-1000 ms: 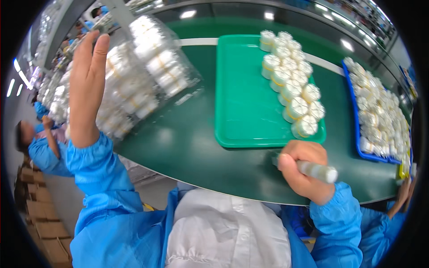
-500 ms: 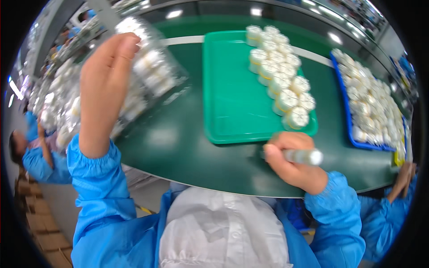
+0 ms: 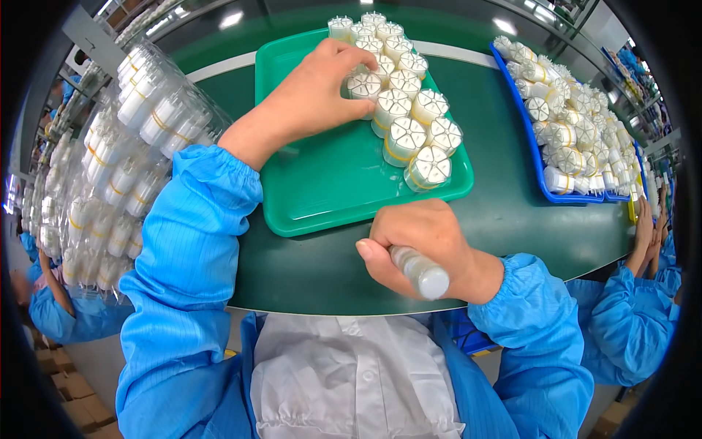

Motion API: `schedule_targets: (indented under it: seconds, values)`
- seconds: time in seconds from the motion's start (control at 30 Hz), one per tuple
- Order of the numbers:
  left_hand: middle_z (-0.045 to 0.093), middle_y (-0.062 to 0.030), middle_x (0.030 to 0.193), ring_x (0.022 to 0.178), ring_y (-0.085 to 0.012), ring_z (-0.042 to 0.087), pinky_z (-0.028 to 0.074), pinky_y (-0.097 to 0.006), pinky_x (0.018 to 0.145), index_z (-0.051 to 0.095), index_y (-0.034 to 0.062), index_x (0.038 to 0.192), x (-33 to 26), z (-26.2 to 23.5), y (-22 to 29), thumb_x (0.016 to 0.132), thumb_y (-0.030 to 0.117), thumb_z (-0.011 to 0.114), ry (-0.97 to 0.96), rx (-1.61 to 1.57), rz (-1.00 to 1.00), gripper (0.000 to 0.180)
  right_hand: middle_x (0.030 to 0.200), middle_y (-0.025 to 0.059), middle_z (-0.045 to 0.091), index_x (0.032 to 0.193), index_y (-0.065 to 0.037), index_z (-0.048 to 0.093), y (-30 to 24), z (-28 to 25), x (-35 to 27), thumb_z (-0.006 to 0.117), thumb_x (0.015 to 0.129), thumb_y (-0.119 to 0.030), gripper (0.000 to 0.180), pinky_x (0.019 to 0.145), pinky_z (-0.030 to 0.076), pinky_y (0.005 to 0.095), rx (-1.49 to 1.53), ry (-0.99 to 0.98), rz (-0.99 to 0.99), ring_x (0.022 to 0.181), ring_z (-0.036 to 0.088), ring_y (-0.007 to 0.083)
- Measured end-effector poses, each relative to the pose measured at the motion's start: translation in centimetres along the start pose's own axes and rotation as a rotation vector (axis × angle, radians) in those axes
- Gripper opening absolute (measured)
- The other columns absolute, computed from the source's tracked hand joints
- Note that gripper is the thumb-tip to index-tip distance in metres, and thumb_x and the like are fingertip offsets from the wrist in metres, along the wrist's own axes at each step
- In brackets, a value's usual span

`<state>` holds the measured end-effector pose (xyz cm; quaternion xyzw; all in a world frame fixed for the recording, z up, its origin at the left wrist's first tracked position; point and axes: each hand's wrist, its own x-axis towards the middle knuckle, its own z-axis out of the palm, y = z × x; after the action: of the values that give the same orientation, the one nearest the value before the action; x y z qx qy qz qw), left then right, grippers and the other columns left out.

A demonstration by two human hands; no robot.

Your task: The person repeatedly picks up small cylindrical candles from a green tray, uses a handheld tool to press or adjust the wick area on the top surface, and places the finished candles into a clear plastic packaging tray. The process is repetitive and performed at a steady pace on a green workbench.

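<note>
My left hand (image 3: 314, 91) reaches over the green tray (image 3: 292, 208), its thumb and fingers closed around the sides of a white cylindrical piece (image 3: 363, 86) that stands at the left edge of a group. Upright beside it are several more white cylinders (image 3: 404, 139), with segmented tops and yellow bands, along the tray's right side. Below the tray's front edge, my right hand (image 3: 428, 238) is wrapped round a thick pen-like tube (image 3: 420, 272). The tube is pale with a rounded whitish end pointing toward me; its other end is hidden by the fingers.
Clear plastic packs of white cylinders (image 3: 110, 164) are piled on the left. At right stands a blue tray (image 3: 537, 157) heaped with similar pieces. The dark green table (image 3: 504, 227) curves along its near edge. Co-workers' blue sleeves (image 3: 632, 314) show at both sides.
My left hand has come from the plastic packs at left onto a cylinder in the green tray. My right hand, still holding the tube, appears further left. The whole view has shifted.
</note>
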<state>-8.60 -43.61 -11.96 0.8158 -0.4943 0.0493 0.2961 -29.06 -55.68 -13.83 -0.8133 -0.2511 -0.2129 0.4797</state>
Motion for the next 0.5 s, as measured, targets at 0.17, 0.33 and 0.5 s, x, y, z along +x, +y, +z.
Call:
schedule_targets:
  seconds: [0.17, 0.33, 0.5]
  values:
    - [0.057, -0.0096, 0.112, 0.105, -0.0255, 0.055, 0.046, -0.037, 0.092, 0.061, 0.0152, 0.12, -0.3, 0.0, -1.7, 0.077, 0.024, 0.079, 0.041, 0.048, 0.106, 0.047, 0.056, 0.0078, 0.047, 0.066, -0.008, 0.05, 0.1, 0.1, 0.0, 0.07, 0.083, -0.011, 0.027, 0.043, 0.037, 0.0396, -0.068, -0.025, -0.005, 0.047, 0.049, 0.0281]
    - [0.061, -0.0078, 0.093, 0.09, -0.0227, 0.059, 0.048, -0.034, 0.082, 0.064, 0.0134, 0.12, -1.7, -1.2, -1.5, 0.075, 0.022, 0.08, 0.022, -0.017, 0.118, 0.048, 0.058, 0.0081, 0.05, 0.067, -0.007, 0.052, 0.2, -0.2, 0.5, 0.071, 0.08, -0.007, 0.024, 0.045, 0.039, 0.0389, -0.096, -0.022, 0.021, 0.048, 0.051, 0.0281]
    - [0.061, -0.0098, 0.088, 0.083, -0.0246, 0.06, 0.049, -0.035, 0.076, 0.065, 0.0092, 0.117, -5.8, -3.7, 1.0, 0.073, 0.018, 0.079, -0.052, 0.033, 0.094, 0.047, 0.058, 0.007, 0.05, 0.066, -0.006, 0.052, 0.0, 0.0, 0.3, 0.07, 0.082, -0.005, 0.024, 0.045, 0.038, 0.0351, -0.033, 0.0, 0.091, 0.047, 0.05, 0.0224]
